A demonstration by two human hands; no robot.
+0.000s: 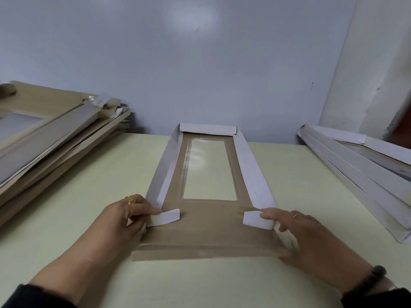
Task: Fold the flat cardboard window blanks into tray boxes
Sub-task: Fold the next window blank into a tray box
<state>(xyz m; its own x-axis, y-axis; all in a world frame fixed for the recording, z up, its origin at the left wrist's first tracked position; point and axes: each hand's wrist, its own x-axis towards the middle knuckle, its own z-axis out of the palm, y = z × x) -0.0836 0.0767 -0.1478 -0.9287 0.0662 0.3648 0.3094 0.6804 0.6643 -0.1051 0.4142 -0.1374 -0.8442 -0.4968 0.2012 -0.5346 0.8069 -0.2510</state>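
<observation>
Pale green table (93,196) has the window blank (209,221) lying mid-fold, left hand (124,218) pinching one corner tab (164,217), right hand (300,227) fingers straight, pressing the other tab (255,220) inward so the near wall can lock up.

sleeves: you wore dark ones (33,295) on both arms
left hand (123,215): a gold ring (130,200)
right hand (311,234): a thin ring (295,216), a dark wristband (375,277)
</observation>
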